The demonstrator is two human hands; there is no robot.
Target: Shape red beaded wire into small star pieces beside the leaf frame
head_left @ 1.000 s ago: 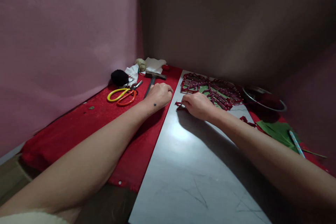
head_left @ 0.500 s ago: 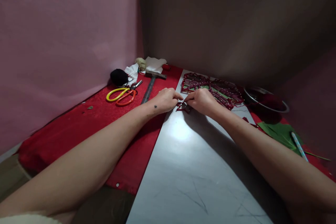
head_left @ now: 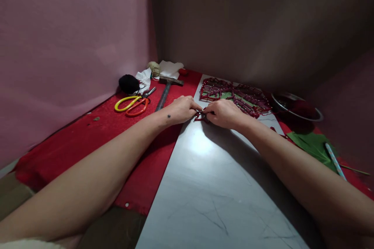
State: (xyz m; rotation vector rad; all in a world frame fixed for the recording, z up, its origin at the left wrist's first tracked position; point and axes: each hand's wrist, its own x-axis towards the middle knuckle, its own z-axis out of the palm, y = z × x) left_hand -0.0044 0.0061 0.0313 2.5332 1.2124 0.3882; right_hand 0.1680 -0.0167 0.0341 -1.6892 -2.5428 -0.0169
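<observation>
Close together over a pale marble-patterned board [head_left: 187, 190], both hands work at a small outline of nails with dark red thread [head_left: 199, 116]. My left hand [head_left: 184, 109] is at its left side, index finger stretched to the nails and the other fingers curled under. From the right, my right hand [head_left: 223, 113] covers part of the outline, thumb and fingers pinched at its upper edge. Whatever lies between the fingertips is too small to make out. Just beyond the hands, a larger nail-and-thread design [head_left: 238, 95] in dark red and green spreads across the board.
On red cloth [head_left: 96, 144] to the left lie a hammer [head_left: 164, 96], scissors [head_left: 125, 104] with yellow and orange-red handles, a black yarn ball [head_left: 129, 84] and a beige thread ball [head_left: 153, 69]. Rightward are a metal-rimmed bowl [head_left: 319, 117], a green leaf [head_left: 309, 146] and a patterned stick [head_left: 335, 161].
My right hand has come down and slightly left over the small outline, hiding more of it. The left fingertips have lowered slightly. The whole view has shifted a little.
</observation>
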